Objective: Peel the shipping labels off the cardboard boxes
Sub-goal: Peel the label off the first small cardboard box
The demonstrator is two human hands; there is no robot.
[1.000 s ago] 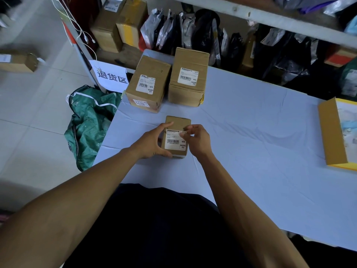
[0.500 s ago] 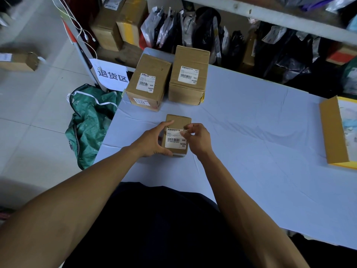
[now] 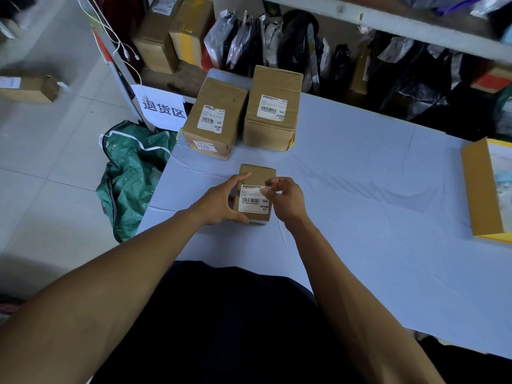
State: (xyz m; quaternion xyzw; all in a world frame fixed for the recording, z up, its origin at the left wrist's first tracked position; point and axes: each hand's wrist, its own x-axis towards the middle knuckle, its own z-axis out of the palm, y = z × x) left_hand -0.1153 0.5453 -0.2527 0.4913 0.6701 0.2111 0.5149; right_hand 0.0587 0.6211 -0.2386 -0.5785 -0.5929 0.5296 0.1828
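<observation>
Right hand (image 3: 286, 199) has lifted the label's (image 3: 253, 199) top corner in pinched fingers (image 3: 267, 193); left hand (image 3: 219, 202) grips the small box (image 3: 256, 173), peeling begun.

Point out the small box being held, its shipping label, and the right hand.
small box (image 3: 256, 173): head view, bare cardboard top.
shipping label (image 3: 250, 202): head view, barcode area.
right hand (image 3: 288, 199): head view, back of hand.
</observation>
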